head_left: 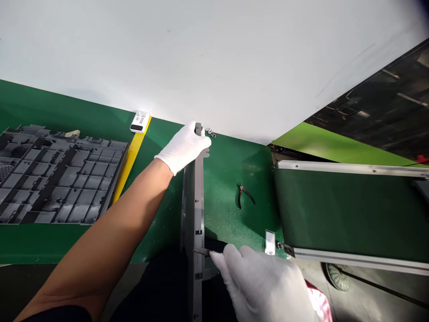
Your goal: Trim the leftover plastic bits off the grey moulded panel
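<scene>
Closest to the person, the white-gloved right hand (258, 286) is clenched around a black-handled blade (203, 251), though the fingers hide part of the handle. Its steel tip points left and meets the edge of a long grey plastic bar (197, 201). The bar's long axis runs straight out from the person's body toward the far side of the bench, so the right hand is nearer its near end, and the bar's closest stretch drops out of view. At the far end, the gloved left hand (182, 147) grasps the bar, with the bare forearm (107, 232) reaching across from the lower left. Just right of the bar, red-and-black pliers (243, 194) lie on the green bench mat (231, 174). Left of the forearm sits a grey moulded plastic panel (60, 174) beside a yellow strip (130, 156), while a green conveyor belt (345, 214) fills the right side.
</scene>
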Demonstrator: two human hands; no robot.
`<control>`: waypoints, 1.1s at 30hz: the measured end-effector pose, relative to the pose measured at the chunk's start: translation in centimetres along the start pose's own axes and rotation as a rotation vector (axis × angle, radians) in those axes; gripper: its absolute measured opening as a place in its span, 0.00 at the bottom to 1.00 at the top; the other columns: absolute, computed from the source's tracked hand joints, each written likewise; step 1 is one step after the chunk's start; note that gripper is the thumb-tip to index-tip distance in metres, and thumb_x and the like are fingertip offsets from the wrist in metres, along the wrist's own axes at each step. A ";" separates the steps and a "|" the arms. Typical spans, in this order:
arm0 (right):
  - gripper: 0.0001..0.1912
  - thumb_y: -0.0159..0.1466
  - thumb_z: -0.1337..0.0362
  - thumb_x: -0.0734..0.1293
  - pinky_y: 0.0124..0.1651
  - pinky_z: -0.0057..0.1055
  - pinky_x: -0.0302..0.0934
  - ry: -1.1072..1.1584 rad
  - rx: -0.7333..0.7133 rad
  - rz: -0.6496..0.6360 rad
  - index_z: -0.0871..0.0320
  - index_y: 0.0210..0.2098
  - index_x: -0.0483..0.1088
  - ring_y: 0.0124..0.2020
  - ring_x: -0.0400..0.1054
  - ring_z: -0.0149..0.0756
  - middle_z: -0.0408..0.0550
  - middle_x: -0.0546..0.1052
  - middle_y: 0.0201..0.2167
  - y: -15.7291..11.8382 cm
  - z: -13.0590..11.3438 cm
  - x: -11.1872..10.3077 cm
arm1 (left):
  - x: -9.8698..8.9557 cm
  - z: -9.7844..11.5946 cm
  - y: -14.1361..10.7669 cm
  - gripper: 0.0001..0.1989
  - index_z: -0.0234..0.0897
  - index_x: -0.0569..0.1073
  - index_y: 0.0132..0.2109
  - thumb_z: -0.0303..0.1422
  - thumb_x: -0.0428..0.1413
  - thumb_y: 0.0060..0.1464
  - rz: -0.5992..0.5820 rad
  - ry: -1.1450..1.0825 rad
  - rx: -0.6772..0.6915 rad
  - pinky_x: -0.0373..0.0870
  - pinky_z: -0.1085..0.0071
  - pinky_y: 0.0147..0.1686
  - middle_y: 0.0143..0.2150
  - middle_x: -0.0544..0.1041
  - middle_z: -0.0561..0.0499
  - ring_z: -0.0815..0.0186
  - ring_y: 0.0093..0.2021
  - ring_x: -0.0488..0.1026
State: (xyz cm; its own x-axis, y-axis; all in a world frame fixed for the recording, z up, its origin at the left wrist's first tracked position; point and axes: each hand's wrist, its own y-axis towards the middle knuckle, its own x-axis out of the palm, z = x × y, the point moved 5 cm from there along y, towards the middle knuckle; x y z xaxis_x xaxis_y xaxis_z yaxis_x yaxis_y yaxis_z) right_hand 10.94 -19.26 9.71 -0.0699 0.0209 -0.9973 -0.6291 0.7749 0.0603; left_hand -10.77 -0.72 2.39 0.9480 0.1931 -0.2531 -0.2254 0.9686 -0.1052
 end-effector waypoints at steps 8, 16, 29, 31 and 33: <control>0.25 0.78 0.57 0.58 0.24 0.35 0.41 -0.003 0.003 0.033 0.54 0.23 0.63 0.14 0.57 0.29 0.40 0.66 0.16 -0.2 -0.1 0.2 | -0.1 0.4 -0.3 0.08 0.40 0.70 0.36 0.29 0.62 0.50 -0.011 0.003 -0.006 0.59 0.58 0.36 0.31 0.67 0.49 0.60 0.33 0.64; 0.24 0.78 0.56 0.58 0.23 0.36 0.42 0.003 -0.017 -0.030 0.53 0.25 0.63 0.15 0.61 0.31 0.39 0.67 0.17 -0.5 0.0 0.3 | 0.0 0.4 -0.2 0.08 0.40 0.69 0.35 0.27 0.60 0.49 -0.023 0.009 0.002 0.58 0.58 0.37 0.32 0.67 0.49 0.60 0.34 0.64; 0.21 0.77 0.56 0.59 0.23 0.38 0.41 -0.130 -0.072 -0.092 0.52 0.26 0.64 0.15 0.65 0.34 0.39 0.68 0.17 -0.9 -0.2 0.3 | 0.1 0.8 -0.4 0.09 0.40 0.68 0.36 0.26 0.61 0.48 -0.017 0.002 -0.031 0.60 0.59 0.36 0.32 0.68 0.49 0.61 0.32 0.63; 0.21 0.77 0.55 0.59 0.23 0.38 0.41 -0.136 -0.072 -0.101 0.52 0.26 0.64 0.15 0.65 0.34 0.39 0.68 0.17 -0.9 -0.2 0.3 | 0.1 0.8 -0.4 0.09 0.40 0.68 0.36 0.26 0.60 0.49 -0.016 0.024 -0.034 0.59 0.59 0.35 0.32 0.68 0.49 0.62 0.31 0.62; 0.22 0.77 0.55 0.59 0.23 0.38 0.41 -0.135 -0.071 -0.110 0.51 0.26 0.63 0.14 0.65 0.34 0.39 0.68 0.16 -0.9 -0.2 0.3 | 0.1 0.9 -0.4 0.08 0.39 0.68 0.36 0.26 0.59 0.50 -0.012 0.046 -0.028 0.59 0.61 0.34 0.32 0.68 0.50 0.64 0.31 0.61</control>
State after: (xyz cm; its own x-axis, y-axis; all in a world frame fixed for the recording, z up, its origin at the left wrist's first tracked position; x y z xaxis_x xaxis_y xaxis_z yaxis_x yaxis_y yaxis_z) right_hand 11.32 -20.04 9.38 0.1038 0.0263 -0.9943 -0.6808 0.7306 -0.0517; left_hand -10.40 -0.99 3.29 0.9396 0.1732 -0.2951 -0.2206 0.9659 -0.1354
